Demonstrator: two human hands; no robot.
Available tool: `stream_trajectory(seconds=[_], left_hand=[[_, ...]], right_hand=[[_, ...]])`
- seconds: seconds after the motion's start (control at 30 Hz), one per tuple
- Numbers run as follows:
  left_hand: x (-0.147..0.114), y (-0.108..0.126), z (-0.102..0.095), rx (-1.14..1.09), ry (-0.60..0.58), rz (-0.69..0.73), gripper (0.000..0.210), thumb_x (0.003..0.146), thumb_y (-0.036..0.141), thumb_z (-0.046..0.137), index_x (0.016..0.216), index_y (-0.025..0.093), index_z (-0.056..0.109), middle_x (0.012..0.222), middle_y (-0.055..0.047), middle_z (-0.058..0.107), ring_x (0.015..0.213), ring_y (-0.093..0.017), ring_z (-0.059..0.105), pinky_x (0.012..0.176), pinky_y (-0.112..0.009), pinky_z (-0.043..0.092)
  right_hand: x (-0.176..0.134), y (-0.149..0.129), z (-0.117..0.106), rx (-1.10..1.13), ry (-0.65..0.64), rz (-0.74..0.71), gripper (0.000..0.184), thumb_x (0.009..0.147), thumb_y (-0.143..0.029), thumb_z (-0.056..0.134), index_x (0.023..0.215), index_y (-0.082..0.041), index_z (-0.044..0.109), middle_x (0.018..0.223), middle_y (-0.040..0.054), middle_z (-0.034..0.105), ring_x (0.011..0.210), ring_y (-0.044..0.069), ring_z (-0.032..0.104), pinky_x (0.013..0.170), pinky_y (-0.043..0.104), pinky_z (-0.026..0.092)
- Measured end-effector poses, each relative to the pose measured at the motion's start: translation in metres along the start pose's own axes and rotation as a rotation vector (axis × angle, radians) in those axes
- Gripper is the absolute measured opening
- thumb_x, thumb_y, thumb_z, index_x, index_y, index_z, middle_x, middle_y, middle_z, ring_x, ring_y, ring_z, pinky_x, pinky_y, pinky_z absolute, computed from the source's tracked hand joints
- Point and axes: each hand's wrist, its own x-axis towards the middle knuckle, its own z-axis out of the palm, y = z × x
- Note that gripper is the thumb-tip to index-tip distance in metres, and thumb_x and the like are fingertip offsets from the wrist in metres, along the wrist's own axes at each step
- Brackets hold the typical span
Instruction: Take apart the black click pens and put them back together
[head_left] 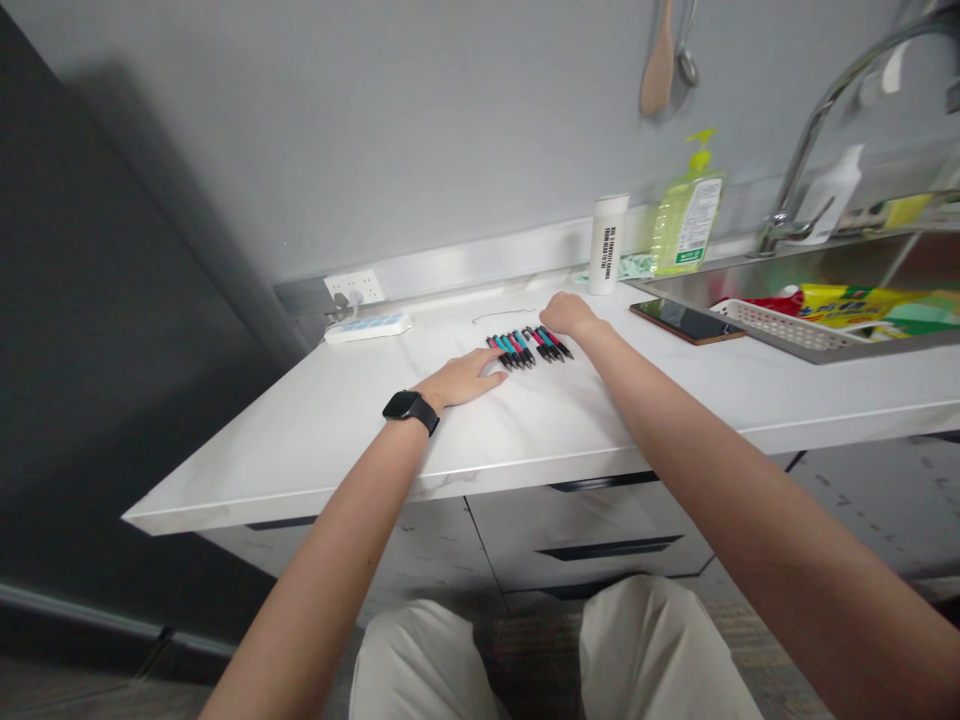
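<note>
Two side-by-side groups of pens (513, 350) in teal, pink and black lie on the white countertop (315, 420), their dark tips toward me. My left hand (466, 379), below a black smartwatch (411, 406), rests at the left end of the row. Its fingers are stretched out and the tips touch the outermost pens. At the top of the right-hand pens (553, 344), my right hand (568, 312) is curled closed. Its fingertips face away from me, so whatever it grips is hidden. A thin dark line, perhaps a hair or thread, shows on the counter behind the pens.
A phone (686, 320) lies right of my right hand, by the sink (810, 350) with its white basket (787, 325). Behind stand a white bottle (608, 245), a green pump bottle (686, 220) and a faucet (799, 165). A power strip (369, 327) lies left.
</note>
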Motion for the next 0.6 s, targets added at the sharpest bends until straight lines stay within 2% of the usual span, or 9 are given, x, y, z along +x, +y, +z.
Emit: stream_trajectory(seconds=[0.1, 0.23, 0.43, 0.6], left_hand=[[0.0001, -0.0011, 0.0009, -0.004, 0.006, 0.01, 0.064, 0.088, 0.055, 0.033, 0.141, 0.019, 0.036, 0.146, -0.008, 0.04, 0.132, -0.024, 0.041, 0.112, -0.036, 0.028], [0.0007, -0.0021, 0.0021, 0.003, 0.014, 0.011, 0.062, 0.088, 0.055, 0.033, 0.14, 0.021, 0.037, 0.146, -0.007, 0.041, 0.131, -0.023, 0.042, 0.111, -0.036, 0.028], [0.0006, -0.0007, 0.0014, 0.009, 0.009, 0.002, 0.062, 0.088, 0.054, 0.033, 0.14, 0.021, 0.037, 0.146, -0.007, 0.041, 0.131, -0.023, 0.041, 0.111, -0.036, 0.028], [0.0009, -0.0018, 0.0016, 0.008, 0.012, 0.003, 0.064, 0.088, 0.055, 0.033, 0.14, 0.019, 0.037, 0.146, -0.008, 0.041, 0.131, -0.024, 0.041, 0.111, -0.036, 0.028]], right_hand=[[-0.0024, 0.0015, 0.001, 0.078, -0.078, 0.095, 0.045, 0.084, -0.024, 0.045, 0.118, -0.001, 0.061, 0.106, 0.0243, 0.068, 0.097, 0.028, 0.067, 0.079, 0.029, 0.049], [-0.0026, -0.0001, 0.002, 0.087, -0.151, 0.071, 0.044, 0.083, -0.023, 0.046, 0.115, 0.001, 0.063, 0.091, 0.0231, 0.071, 0.086, 0.027, 0.07, 0.075, 0.029, 0.05], [0.0009, -0.0014, 0.0038, 0.052, -0.158, 0.054, 0.043, 0.081, -0.025, 0.051, 0.113, 0.0, 0.065, 0.09, 0.0221, 0.072, 0.085, 0.026, 0.07, 0.073, 0.027, 0.051], [-0.0032, -0.0018, 0.0032, 0.083, -0.192, 0.019, 0.036, 0.077, -0.021, 0.056, 0.105, -0.001, 0.068, 0.086, 0.0207, 0.072, 0.074, 0.025, 0.071, 0.066, 0.027, 0.052]])
